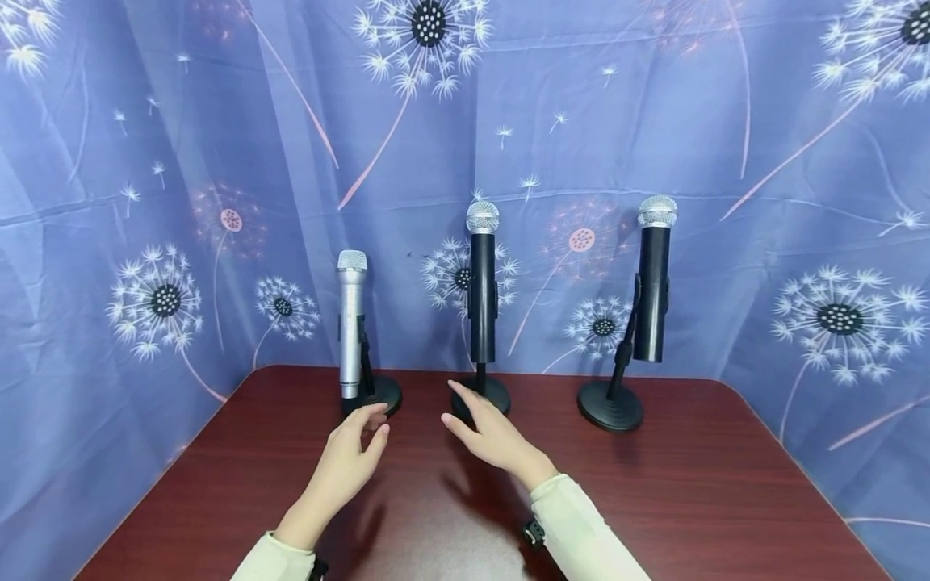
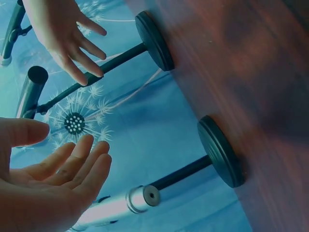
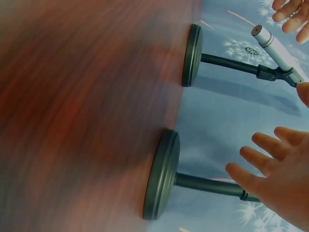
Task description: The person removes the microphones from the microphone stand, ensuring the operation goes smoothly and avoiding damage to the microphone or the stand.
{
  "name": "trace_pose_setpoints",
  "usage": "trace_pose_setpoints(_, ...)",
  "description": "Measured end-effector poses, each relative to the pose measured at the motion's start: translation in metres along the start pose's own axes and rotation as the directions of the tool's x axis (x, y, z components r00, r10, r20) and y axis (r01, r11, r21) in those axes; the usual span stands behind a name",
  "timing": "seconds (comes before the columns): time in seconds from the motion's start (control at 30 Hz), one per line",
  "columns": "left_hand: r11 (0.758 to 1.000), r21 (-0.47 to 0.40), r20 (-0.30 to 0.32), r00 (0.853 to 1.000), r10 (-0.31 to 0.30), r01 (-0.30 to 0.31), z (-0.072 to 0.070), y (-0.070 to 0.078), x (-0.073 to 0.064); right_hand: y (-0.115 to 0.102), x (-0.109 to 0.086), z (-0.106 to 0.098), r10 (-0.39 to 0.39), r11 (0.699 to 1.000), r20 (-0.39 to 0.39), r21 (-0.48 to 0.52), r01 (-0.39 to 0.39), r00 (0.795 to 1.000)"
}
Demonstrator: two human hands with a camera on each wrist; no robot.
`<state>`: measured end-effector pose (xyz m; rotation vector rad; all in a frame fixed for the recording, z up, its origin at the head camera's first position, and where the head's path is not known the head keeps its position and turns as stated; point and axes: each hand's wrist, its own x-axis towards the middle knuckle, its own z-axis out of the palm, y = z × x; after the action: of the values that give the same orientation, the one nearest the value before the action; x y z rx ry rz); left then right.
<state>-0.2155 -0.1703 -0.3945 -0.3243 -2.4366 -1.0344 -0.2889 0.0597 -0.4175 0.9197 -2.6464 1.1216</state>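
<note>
Silver tubular microphone (image 1: 351, 323), left; black silver-headed microphone (image 1: 483, 298), centre; matching black microphone (image 1: 653, 290), right: all held on black round-based stands (image 1: 609, 410). Left hand (image 1: 343, 464), right hand (image 1: 497, 436): loosely spread, nothing gripped; handling judged not begun.

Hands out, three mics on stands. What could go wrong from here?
Left hand is near the silver microphone: a sweep might knock it over.
Right hand is by the middle stand: reaching forward could tip its black microphone.
The rightmost microphone tilts high above its round base, so a bump might topple it.
</note>
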Motion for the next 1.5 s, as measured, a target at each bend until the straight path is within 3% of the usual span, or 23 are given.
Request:
trace_pose_setpoints(0.23,0.999,0.027,-0.020,1.000,-0.021,0.021,-0.006,-0.009,-0.007,-0.003,0.011,0.010,-0.027,0.999,0.018,0.018,0.027,0.999)
trace_pose_setpoints(0.47,0.994,0.001,0.016,0.994,-0.107,0.107,-0.009,-0.013,-0.010,-0.005,0.022,0.018,-0.043,0.999,0.011,0.026,0.043,0.999)
trace_pose_setpoints(0.73,0.978,-0.050,0.054,0.979,-0.198,0.201,-0.014,-0.016,-0.017,-0.005,0.039,0.025,-0.032,0.994,0.033,0.106,0.029,0.999)
trace_pose_setpoints(0.93,0.971,-0.063,0.052,0.973,-0.226,0.229,-0.019,-0.018,-0.019,-0.006,0.062,0.031,-0.024,0.984,0.038,0.179,0.017,0.999)
trace_pose_setpoints(1.17,0.963,-0.073,0.067,0.965,-0.255,0.259,-0.025,-0.019,-0.018,-0.012,0.090,0.044,0.019,0.937,0.057,0.346,-0.038,0.998)
trace_pose_setpoints(1.4,0.960,-0.086,0.076,0.963,-0.259,0.266,-0.028,-0.021,-0.018,-0.010,0.109,0.066,0.073,0.909,0.059,0.408,-0.091,0.996)
trace_pose_setpoints(1.5,0.959,-0.080,0.083,0.961,-0.264,0.271,-0.028,-0.023,-0.020,-0.009,0.114,0.075,0.068,0.890,0.040,0.449,-0.079,0.997)
